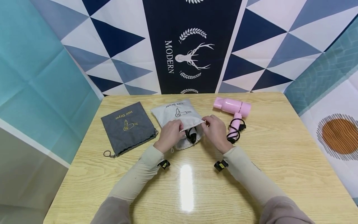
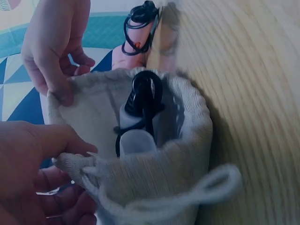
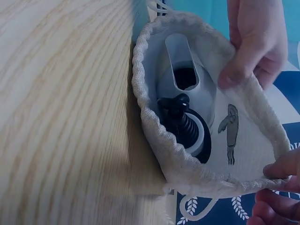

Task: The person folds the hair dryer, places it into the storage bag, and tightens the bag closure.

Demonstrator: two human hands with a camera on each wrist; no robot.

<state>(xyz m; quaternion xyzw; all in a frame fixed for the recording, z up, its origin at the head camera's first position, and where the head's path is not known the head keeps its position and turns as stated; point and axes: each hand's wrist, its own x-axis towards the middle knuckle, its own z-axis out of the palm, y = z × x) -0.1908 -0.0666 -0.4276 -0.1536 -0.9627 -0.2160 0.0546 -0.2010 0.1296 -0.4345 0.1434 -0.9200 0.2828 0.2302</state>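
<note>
A light beige cloth drawstring bag point(image 1: 174, 113), printed with a hair dryer drawing, lies on the table with its mouth towards me. My left hand point(image 1: 170, 135) pinches the upper edge of its mouth on the left. On the right, my right hand point(image 1: 215, 132) grips the same edge between thumb and fingers, so the mouth stands wide. Inside sits a white hair dryer point(image 3: 206, 101) with a black cord point(image 2: 145, 89) bundled at its end; a pale nozzle point(image 2: 137, 143) shows beside the cord. The rest of the dryer is hidden in the bag.
Left of the light bag lies a flat dark grey drawstring bag point(image 1: 127, 129) with yellow print. To the right is a pink hair dryer point(image 1: 233, 106), its black cord point(image 1: 237, 129) wound about the handle. A patterned cloth point(image 1: 193, 81) hangs behind the wooden table point(image 1: 156, 193).
</note>
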